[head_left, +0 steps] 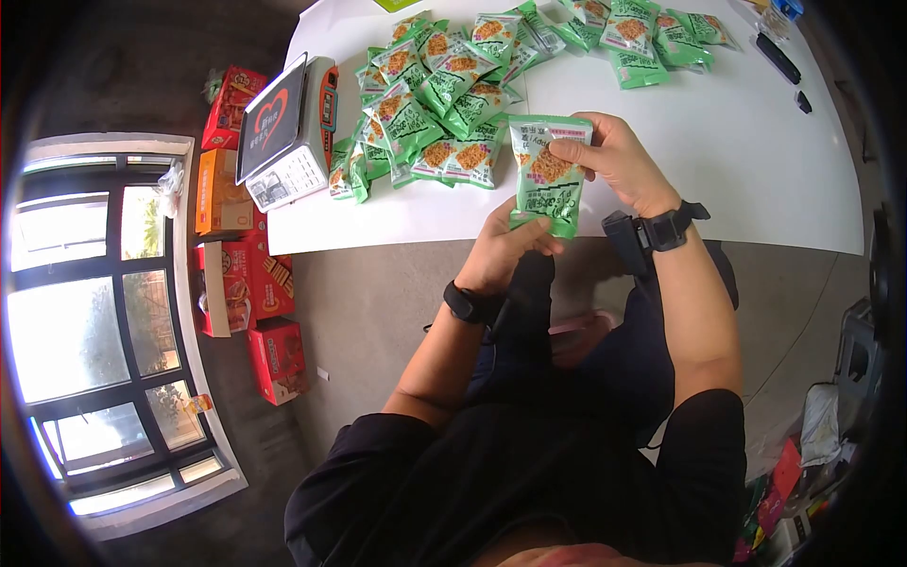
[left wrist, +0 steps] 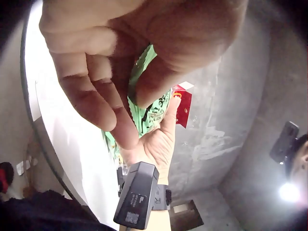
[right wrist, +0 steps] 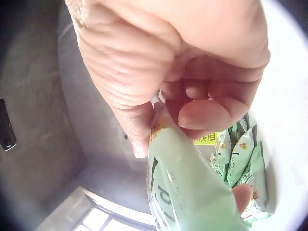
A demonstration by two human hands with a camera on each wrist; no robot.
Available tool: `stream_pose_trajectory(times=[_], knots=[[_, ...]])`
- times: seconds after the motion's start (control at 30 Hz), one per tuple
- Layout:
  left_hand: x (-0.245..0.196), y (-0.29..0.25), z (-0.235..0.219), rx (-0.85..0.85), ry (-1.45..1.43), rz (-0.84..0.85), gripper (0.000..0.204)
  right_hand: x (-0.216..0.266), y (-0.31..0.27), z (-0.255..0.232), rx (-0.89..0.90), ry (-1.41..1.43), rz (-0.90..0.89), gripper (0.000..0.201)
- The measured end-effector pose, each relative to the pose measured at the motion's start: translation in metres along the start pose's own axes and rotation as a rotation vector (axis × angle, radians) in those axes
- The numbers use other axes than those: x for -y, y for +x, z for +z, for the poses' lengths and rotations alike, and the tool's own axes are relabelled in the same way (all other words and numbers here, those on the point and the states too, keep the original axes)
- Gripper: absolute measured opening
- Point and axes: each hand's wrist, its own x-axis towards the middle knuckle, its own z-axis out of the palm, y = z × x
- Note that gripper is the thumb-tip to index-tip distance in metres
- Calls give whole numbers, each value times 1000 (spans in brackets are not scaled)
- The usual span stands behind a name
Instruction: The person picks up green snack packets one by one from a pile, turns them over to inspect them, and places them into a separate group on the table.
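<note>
A green and white snack packet (head_left: 546, 175) is held between both hands over the table's front edge. My left hand (head_left: 505, 248) pinches its lower end between thumb and fingers. The right hand (head_left: 619, 161) grips the upper right side, thumb across the printed front. In the left wrist view the packet's green crimped end (left wrist: 142, 72) shows between the left thumb and fingers. The right wrist view has the packet (right wrist: 187, 183) bulging below the right thumb and curled fingers. Close beyond it lies a pile of like packets (head_left: 444, 85) on the table.
The white table (head_left: 737, 180) carries a weighing scale (head_left: 288, 132) at left and more green packets (head_left: 642, 38) at back right. Small black items (head_left: 778, 59) lie near its right edge. Red boxes (head_left: 276, 359) and an orange box (head_left: 222, 192) stand on the floor at left.
</note>
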Motion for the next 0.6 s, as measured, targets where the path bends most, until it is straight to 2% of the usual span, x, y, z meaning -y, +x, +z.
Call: stream_pose_trajectory(times=[0.1, 0.17, 0.2, 0.27, 0.33, 0.37, 0.4, 0.47, 0.5, 0.6], knots=[[7, 5, -5, -52, -30, -1, 21, 2, -2, 2, -20, 26, -54, 22], [13, 11, -13, -139, -283, -76, 28, -2, -1, 4, -50, 64, -105, 20], [16, 12, -16, -139, -282, -75, 28, -3, 0, 5, -82, 101, -153, 17], [8, 12, -13, -205, -311, 37, 45, -1, -2, 9, -77, 29, -213, 13], [2, 15, -17, -152, -351, 3, 53, -2, -3, 14, -69, -42, -275, 10], [-3, 17, -19, -97, -391, -35, 61, -4, -4, 17, -41, -155, -409, 9], [-8, 17, -19, -100, -389, -31, 61, -6, -4, 21, -12, -269, -542, 10], [-25, 17, -14, 51, -537, 134, 49, -8, -7, 28, 39, -316, -544, 16], [-27, 23, -20, 16, -417, 160, 42, -8, -9, 31, 91, -403, -573, 17], [-21, 32, -46, -56, -392, 165, 49, -2, -11, 34, 166, -499, -629, 21]])
